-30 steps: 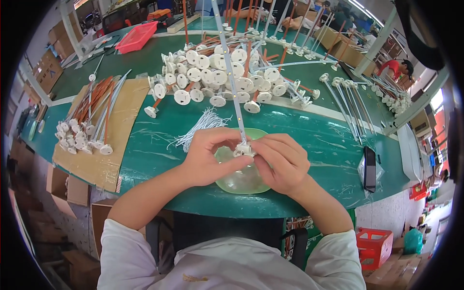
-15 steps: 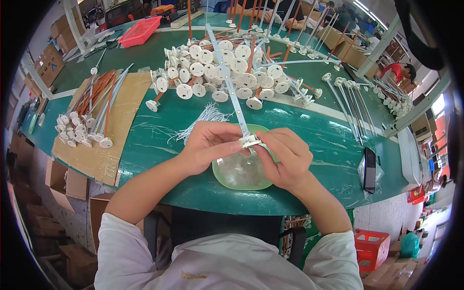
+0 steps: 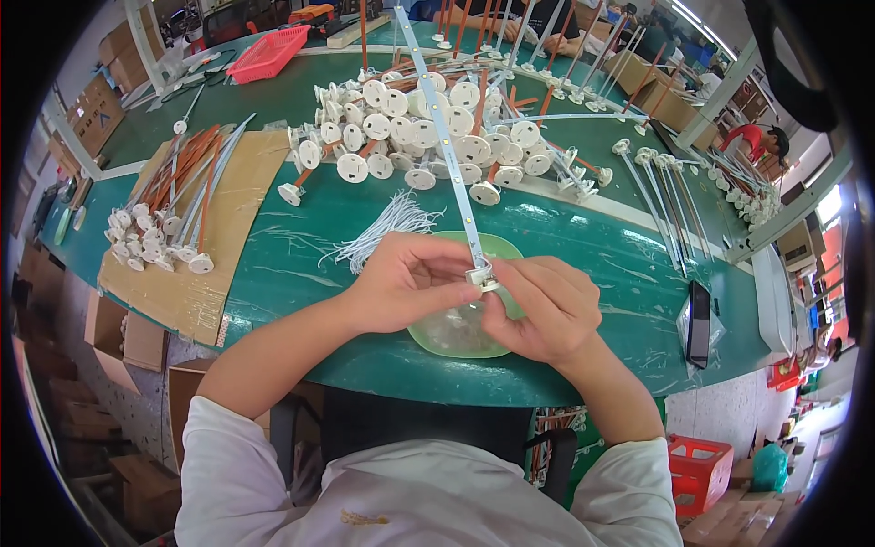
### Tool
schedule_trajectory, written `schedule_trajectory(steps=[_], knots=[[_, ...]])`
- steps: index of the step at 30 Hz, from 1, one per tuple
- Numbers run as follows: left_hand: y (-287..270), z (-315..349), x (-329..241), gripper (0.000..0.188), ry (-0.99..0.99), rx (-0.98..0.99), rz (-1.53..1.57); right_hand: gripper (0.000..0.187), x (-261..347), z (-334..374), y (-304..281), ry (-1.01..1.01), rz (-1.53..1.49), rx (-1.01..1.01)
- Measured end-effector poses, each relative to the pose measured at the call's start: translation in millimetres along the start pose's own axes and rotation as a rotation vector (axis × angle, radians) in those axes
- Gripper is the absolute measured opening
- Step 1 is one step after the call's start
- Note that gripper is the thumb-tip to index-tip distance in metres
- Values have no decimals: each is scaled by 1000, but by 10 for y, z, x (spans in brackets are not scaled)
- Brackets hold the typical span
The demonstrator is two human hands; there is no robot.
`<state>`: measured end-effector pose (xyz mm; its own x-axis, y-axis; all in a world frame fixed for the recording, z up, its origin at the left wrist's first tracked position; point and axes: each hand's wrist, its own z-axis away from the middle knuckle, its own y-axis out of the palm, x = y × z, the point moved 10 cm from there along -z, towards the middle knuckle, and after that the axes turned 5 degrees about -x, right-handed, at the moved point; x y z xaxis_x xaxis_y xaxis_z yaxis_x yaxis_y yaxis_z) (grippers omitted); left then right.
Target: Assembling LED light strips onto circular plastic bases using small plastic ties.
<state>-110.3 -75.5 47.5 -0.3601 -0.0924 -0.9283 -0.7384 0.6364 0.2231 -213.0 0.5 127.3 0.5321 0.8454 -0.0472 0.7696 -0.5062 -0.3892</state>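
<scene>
A long, thin LED strip (image 3: 439,118) slants up and away from between my hands. A small white plastic end cap (image 3: 483,277) sits at its near end. My left hand (image 3: 401,284) pinches this cap from the left, thumb toward me. From the other side, my right hand (image 3: 550,308) grips the cap between thumb and fingers. Fingers partly hide how cap and strip join. Below them is a pale green bowl (image 3: 439,342) with a translucent look; its contents are hard to make out. Thin white wires (image 3: 394,224) lie in a bundle beyond my left hand.
A large heap of white round-capped strips (image 3: 374,128) fills the far middle. More lie on a cardboard sheet (image 3: 241,196) at left. A red basket (image 3: 269,55) is at the back left. At right lie several strips (image 3: 658,201) and a black phone-like object (image 3: 698,324). A co-worker's hands (image 3: 558,44) show at the far side.
Both hands have shifted slightly right and nearer with the cap and strip. The cap has turned, now showing its rounded side more. Both hands still grip it.
</scene>
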Motion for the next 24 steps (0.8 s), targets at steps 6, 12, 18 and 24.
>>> schedule_trajectory(steps=[6,12,18,24], knots=[[-64,7,99,36,-42,-13,-35,27,39,20,-7,-17,49,-10],[-118,-42,31,29,-34,-31,80,26,-67,-18,10,32,-57,-12],[-37,-15,7,59,-34,35,93,27,-40,-76,-16,18,-161,5],[-32,-35,-17,59,-37,-29,12,30,-118,14,12,86,-80,10]])
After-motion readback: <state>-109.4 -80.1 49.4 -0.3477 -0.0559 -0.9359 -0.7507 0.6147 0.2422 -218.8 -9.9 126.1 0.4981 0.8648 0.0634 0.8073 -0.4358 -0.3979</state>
